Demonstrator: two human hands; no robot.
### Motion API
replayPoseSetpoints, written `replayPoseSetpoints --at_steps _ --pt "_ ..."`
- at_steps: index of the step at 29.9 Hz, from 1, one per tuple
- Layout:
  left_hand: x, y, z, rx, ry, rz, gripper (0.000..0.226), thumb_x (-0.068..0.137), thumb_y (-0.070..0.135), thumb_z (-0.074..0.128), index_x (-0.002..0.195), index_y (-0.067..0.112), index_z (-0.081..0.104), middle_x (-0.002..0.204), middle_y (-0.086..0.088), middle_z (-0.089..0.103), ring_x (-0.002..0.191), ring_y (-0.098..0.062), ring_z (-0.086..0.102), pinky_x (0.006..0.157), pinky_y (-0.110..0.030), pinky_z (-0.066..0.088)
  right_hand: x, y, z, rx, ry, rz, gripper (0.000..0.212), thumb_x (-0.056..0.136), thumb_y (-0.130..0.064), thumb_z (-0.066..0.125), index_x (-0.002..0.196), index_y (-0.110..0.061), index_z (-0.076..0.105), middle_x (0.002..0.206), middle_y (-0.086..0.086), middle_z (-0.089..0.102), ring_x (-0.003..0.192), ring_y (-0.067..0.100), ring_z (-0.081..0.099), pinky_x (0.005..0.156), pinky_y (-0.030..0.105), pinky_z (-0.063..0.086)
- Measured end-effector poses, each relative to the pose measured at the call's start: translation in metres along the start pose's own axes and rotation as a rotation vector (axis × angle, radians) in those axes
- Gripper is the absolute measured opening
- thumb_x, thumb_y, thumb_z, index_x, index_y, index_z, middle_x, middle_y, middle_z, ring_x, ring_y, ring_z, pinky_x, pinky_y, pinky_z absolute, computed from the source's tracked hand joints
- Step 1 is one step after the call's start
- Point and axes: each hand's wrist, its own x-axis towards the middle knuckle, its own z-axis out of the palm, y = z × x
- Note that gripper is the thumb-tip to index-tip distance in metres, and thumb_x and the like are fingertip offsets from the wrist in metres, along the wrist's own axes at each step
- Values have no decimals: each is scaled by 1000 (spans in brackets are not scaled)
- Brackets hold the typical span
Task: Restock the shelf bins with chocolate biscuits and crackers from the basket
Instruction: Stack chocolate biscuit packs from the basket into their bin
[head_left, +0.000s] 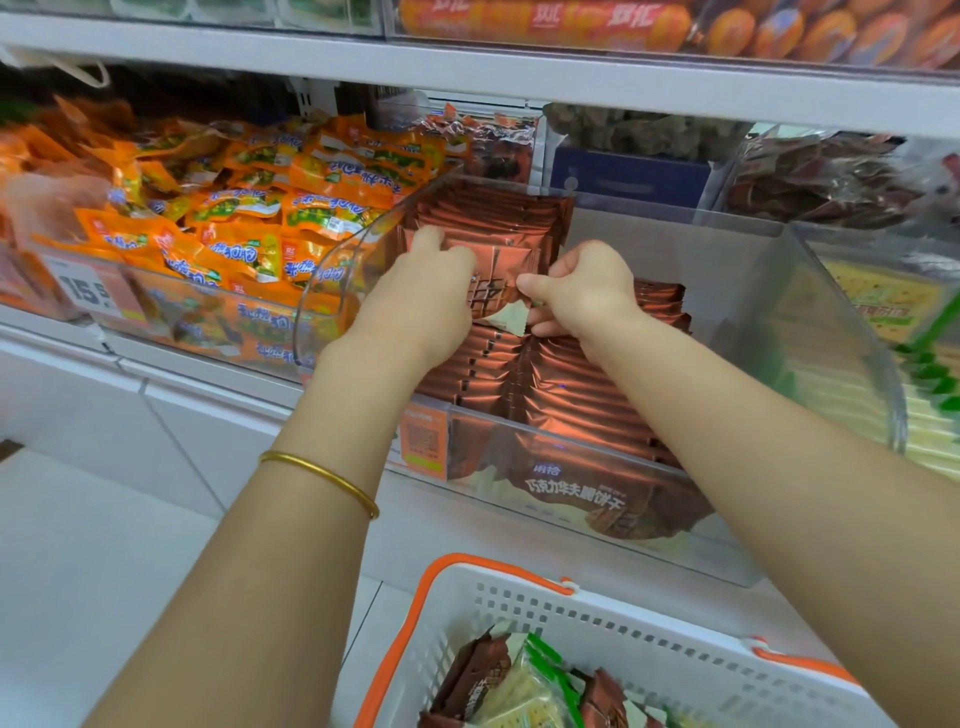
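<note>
- Far left, we have a bin heaped with orange snack packets (249, 228), a price tag (85, 288) on its front.
- Moving in, we spot a gold bangle (322, 475) on the left wrist.
- The left hand (415, 306) reaches into the clear bin (841, 353), fingers curled over the top left edge of a chocolate biscuit packet (493, 280).
- That packet stands upright over the middle of the bin, held between both hands, just in front of the rear row.
- The right hand (587, 291) is clenched, thumb and fingers pinching the packet's lower right corner.
- Beneath the hands we see rows of brown packets (582, 410) standing on edge, filling the left side of the bin.
- Down below, the white basket (649, 639) with orange handles sits in front of the shelf, holding more brown biscuit packets (478, 675) and green-and-white cracker packets (530, 691).
- Far right, the neighbouring bin shows pale packets with green trim (883, 306).
</note>
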Motion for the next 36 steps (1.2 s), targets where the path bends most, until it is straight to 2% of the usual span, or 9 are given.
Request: replayPoseSetpoints --at_steps 5,9,15,19,22,26,30,33,36 --pt "-5 -1 -2 -5 -176 19 47 99 21 45 144 17 34 160 -9 -8 145 -29 12 114 -41 24 -4 2 4 -361 85 -160 25 88 -29 65 92 -17 44 101 4 61 94 24 61 79 38 50" --pt "-10 -4 -7 -45 -204 8 48 101 28 41 147 20 31 160 -5 -9 147 -25 6 116 -42 20 -6 0 0 -340 69 -150 35 87 -31 67 106 -13 45 114 7 58 105 26 56 78 33 41" --pt "-18 -3 -11 -26 -216 -2 44 100 29 42 142 15 38 160 -6 -6 146 -26 9 115 -43 21 -9 -5 -4 -282 60 -121 51 82 -28 73 118 -7 44 121 12 55 110 29 57 90 39 49" --pt "-37 1 -18 -46 -63 77 37 98 20 45 134 11 47 156 -8 18 140 -27 25 110 -44 31 -19 -12 -13 -253 90 -151 42 85 -20 70 116 -8 44 115 12 56 102 29 60 86 44 53" --pt "-67 15 -25 -88 202 237 35 93 13 43 124 10 58 125 -9 52 117 -30 48 92 -47 45 -50 -18 -33 -272 98 -272 24 87 -7 63 102 -13 45 101 7 58 91 24 61 75 34 52" --pt "-146 42 -14 -221 295 377 28 87 17 41 103 12 64 93 0 59 88 -22 55 70 -40 47 -132 -13 -76 -165 -20 -403 24 85 -6 60 81 -24 44 77 -1 58 71 22 63 58 33 50" --pt "-211 64 34 -124 -212 312 30 93 33 38 108 24 62 103 7 59 95 -17 58 73 -37 50 -198 36 -113 -193 -282 -277 20 87 -4 59 77 -18 50 62 0 55 43 15 60 37 25 44" --pt "-226 73 79 107 -578 371 25 97 33 40 116 28 57 118 7 53 109 -16 53 81 -33 48 -216 112 -125 -468 -551 24 15 91 -5 54 80 -15 50 65 5 60 43 14 59 42 27 49" --pt "-231 82 115 178 -758 408 29 99 31 42 123 23 55 125 2 52 111 -19 52 87 -35 47 -223 206 -127 -703 -763 339 7 92 -3 51 89 -8 55 78 14 66 52 18 61 46 26 50"
